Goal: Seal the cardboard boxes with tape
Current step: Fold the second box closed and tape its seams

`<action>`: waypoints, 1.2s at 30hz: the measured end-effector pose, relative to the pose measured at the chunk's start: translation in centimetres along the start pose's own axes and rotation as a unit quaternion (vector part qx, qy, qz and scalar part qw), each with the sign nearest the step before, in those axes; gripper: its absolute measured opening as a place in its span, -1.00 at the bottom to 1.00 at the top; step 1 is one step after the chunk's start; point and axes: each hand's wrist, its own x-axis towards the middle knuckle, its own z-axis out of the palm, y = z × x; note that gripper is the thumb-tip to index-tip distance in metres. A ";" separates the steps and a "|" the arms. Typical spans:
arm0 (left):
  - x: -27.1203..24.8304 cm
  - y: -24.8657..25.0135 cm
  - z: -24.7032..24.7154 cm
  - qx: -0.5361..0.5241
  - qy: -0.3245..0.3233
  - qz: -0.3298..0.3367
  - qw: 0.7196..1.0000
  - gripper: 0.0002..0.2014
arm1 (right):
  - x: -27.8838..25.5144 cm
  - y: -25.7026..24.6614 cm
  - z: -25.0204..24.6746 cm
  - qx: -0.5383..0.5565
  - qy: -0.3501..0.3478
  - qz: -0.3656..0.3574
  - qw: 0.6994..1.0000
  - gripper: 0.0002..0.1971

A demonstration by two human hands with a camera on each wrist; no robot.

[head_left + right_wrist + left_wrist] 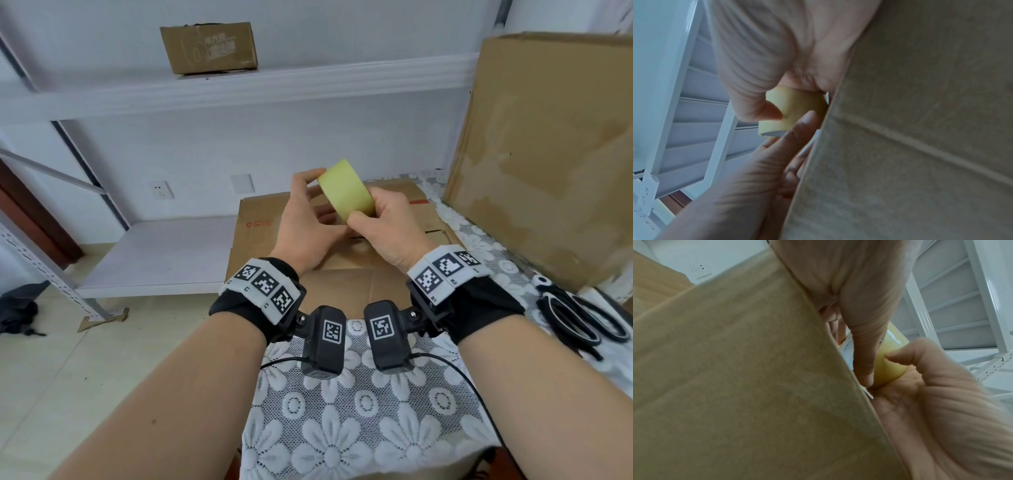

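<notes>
Both hands hold a yellow tape roll (346, 192) up above a flat-topped cardboard box (260, 236) on the table. My left hand (308, 205) grips the roll from the left, thumb on its upper rim and fingers behind it. My right hand (371, 214) grips it from the right, thumb pressed on the near edge. In the left wrist view a thumb tip touches the tape roll (890, 363) beside the box (735, 369). The right wrist view shows the tape roll (797, 104) pinched next to the box (920, 129).
A large cardboard box (548, 154) stands at the right of the table. Black scissors (575, 315) lie on the lace tablecloth (342, 428) at the right. A small box (209, 48) sits on the white shelf (239, 89) behind.
</notes>
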 end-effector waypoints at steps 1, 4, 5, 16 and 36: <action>0.0 0.0 0.0 -0.002 -0.001 -0.001 1.000 -0.23 | 0.0 0.0 0.0 -0.003 0.000 0.000 1.000 -0.83; 0.0 0.1 0.0 0.002 -0.002 0.001 1.000 -0.22 | 0.1 0.2 -0.2 -0.001 -0.002 0.001 1.000 -0.85; 0.0 0.1 0.0 0.004 -0.002 0.003 1.000 -0.22 | 0.1 0.2 -0.2 -0.003 -0.001 0.001 1.000 -0.87; -0.1 0.1 0.1 0.011 -0.004 0.007 1.000 -0.17 | 0.0 -0.1 -0.2 0.025 -0.005 0.006 1.000 -0.80; -0.1 0.1 0.0 0.008 -0.006 0.005 1.000 -0.20 | -0.3 -0.3 -0.1 0.013 0.007 0.000 1.000 -0.87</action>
